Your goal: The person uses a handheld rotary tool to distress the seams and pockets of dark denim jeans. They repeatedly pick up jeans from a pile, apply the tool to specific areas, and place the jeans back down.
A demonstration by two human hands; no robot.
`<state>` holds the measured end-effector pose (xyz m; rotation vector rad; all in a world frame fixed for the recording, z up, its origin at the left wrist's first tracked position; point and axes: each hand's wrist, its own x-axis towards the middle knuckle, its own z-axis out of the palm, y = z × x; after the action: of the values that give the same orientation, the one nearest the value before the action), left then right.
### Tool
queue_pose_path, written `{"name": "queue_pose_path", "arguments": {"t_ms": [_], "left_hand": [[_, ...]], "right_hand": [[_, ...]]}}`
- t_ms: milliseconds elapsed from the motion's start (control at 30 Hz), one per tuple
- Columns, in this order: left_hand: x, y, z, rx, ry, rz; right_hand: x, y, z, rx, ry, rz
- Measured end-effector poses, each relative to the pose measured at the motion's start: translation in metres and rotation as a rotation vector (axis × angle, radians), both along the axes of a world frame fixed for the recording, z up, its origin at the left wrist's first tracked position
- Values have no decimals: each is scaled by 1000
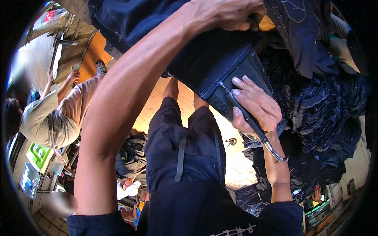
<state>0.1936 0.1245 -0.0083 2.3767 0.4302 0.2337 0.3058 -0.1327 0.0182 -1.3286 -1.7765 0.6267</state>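
Note:
A dark navy garment [212,53] with pale stitching is draped across a flat black panel [254,69] in front of me. At the top, my left hand [240,15] reaches across with curled fingers, closed on the garment's far edge; its fingertips are partly hidden. My right hand [258,104] rests on the panel, below the garment's stitched hem. Between its thumb and fingers lies a slim black pen-shaped tool [246,114] with a narrow metal tip. The tip points at the hem, and a metal spring sleeve covers the tool's rear end by my wrist.
Heaped dark garments [315,102] rise on the right, and another dark pile [132,153] lies left of my legs. A person in beige clothes [55,118] is at the left, near a green tray [39,155] and a clear plastic bottle [29,181]. A small dark object [231,141] lies on the floor.

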Motion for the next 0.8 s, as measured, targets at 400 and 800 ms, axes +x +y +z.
{"name": "queue_pose_path", "arguments": {"t_ms": [400,800], "left_hand": [[7,2,-5,-39,-17,-20],[-20,-11,9,255,-26,-26]], "right_hand": [[4,-1,5,-52,-38,142],[-3,19,16,-65,111,-474]]}}
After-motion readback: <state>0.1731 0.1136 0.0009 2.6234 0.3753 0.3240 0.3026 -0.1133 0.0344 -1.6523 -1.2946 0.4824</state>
